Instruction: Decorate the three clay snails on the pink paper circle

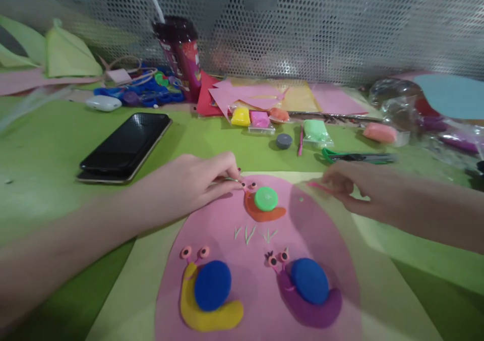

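My left hand (212,177) is closed in a pinch at the eyes of an orange clay snail (260,214); whatever sits between its fingertips is too small to make out. That snail has a light green disc (266,199) as its shell. Over the right edge of the pink paper oval (253,275), my right hand (350,184) has its fingers closed round a thin pink stick (318,185). Lower on the oval are a yellow clay snail (212,321) and a purple clay snail (313,313), both with blue disc shells. Small pale grass tufts (247,235) lie between the snails.
Behind the oval lie green-handled scissors (355,157), another pink stick (301,141), a grey lump (284,140) and several clay packets, one pale green (316,130). A phone (126,147) and a cup with a straw (181,56) stand at the left, before a perforated metal panel (321,28).
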`<state>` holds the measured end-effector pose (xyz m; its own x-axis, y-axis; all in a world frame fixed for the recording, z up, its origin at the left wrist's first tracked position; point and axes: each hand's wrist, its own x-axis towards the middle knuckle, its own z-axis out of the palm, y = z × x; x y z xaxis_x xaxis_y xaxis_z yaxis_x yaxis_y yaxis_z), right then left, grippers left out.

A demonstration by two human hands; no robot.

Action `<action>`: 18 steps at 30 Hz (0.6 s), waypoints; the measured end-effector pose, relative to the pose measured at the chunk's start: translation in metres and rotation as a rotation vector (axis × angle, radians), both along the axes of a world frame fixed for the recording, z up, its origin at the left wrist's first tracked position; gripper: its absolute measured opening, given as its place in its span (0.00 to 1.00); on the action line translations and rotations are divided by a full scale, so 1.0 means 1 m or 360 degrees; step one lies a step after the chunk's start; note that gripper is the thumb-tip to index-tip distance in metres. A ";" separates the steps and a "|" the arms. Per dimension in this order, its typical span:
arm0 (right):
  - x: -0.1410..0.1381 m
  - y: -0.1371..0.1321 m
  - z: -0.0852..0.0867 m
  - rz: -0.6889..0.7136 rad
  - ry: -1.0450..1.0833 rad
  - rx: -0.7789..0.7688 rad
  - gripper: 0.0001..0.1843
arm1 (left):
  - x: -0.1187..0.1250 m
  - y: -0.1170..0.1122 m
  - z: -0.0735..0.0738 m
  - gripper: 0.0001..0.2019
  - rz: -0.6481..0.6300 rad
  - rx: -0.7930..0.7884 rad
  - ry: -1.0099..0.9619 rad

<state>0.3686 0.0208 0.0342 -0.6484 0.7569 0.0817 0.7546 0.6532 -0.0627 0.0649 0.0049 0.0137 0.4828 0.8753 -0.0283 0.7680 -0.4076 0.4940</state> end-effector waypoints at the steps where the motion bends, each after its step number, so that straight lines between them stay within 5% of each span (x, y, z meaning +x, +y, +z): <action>1: -0.001 0.000 0.002 -0.0008 0.0035 -0.0075 0.06 | 0.000 0.000 0.000 0.10 0.0002 -0.0008 -0.0001; 4: -0.006 -0.001 0.007 -0.0016 0.0136 -0.0205 0.21 | 0.000 0.000 0.000 0.10 0.0010 -0.0012 0.0015; 11: -0.008 -0.008 0.019 0.0010 0.0393 -0.0250 0.15 | 0.000 -0.001 0.001 0.11 0.0029 -0.0053 0.0055; 18: -0.022 -0.007 0.013 -0.0047 0.1224 -0.0579 0.10 | -0.003 -0.001 -0.002 0.13 -0.0025 0.0157 0.0163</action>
<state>0.3464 0.0139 0.0468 -0.4917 0.8370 0.2401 0.4323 0.4740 -0.7671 0.0616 0.0040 0.0120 0.4956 0.8685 0.0077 0.8053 -0.4628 0.3705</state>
